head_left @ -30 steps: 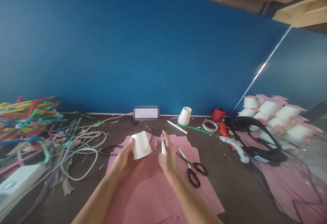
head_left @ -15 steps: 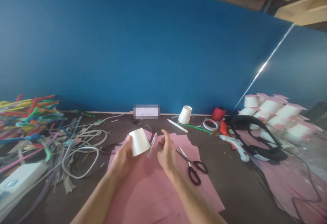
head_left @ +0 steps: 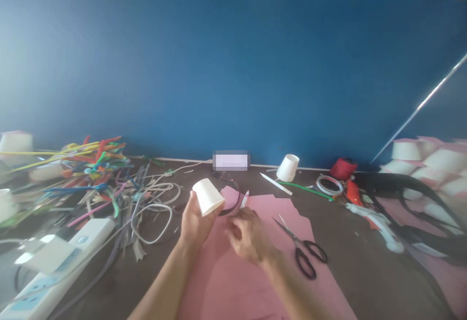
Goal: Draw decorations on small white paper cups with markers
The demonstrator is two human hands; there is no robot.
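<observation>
Blue wall (head_left: 233, 67), white cup (head_left: 207, 197) in left hand (head_left: 196, 226), near right hand (head_left: 251, 237).

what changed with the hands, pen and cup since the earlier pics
The right hand let go of the white pen and moved leftward, toward the left hand; it now partly hides the pen. The white cup moved left and tipped further. The head view turned left. Unchanged: the left hand's grip on the cup, and the black-handled scissors lying on the pink paper.

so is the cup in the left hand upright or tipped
Tipped: the white cup leans in the left hand, its wider end slanting downward.
</observation>
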